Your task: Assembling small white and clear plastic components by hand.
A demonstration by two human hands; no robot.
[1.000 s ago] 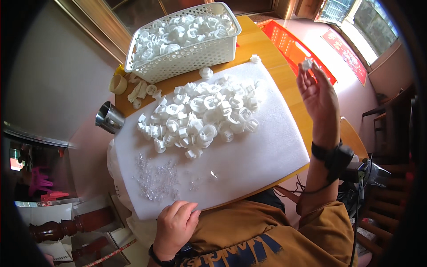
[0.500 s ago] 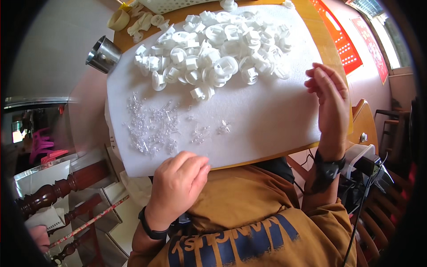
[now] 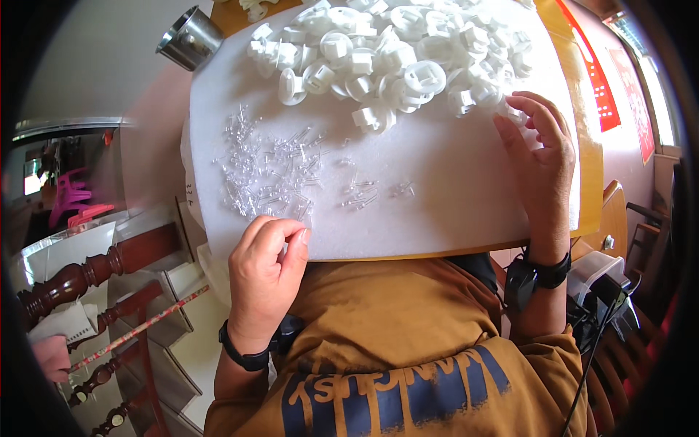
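My left hand (image 3: pixel 266 266) hovers by the front edge of the table, beside a spread of small clear plastic pins (image 3: pixel 273 171). Its thumb and forefinger are pressed together, and anything between them is too small to make out. Over at the right, my right hand (image 3: pixel 542 156) has its thumb and forefinger apart around the right end of a heap of white plastic round-flanged parts (image 3: pixel 424 78). A white part shows near those fingertips, but no grip on it is visible. A few more clear pins (image 3: pixel 360 197) lie apart in the middle.
White sheeting (image 3: pixel 451 197) covers the wooden table (image 3: pixel 591 182). A metal cup (image 3: pixel 191 38) stands at the far left corner. Beyond the right side is a red perforated panel (image 3: pixel 603 102). Dark wooden railing (image 3: pixel 109 266) is at the left, below table height.
The view has shifted, so the table sits higher in it. My left hand has moved left toward the clear pins. My right hand has come to the white heap, its thumb and forefinger spreading.
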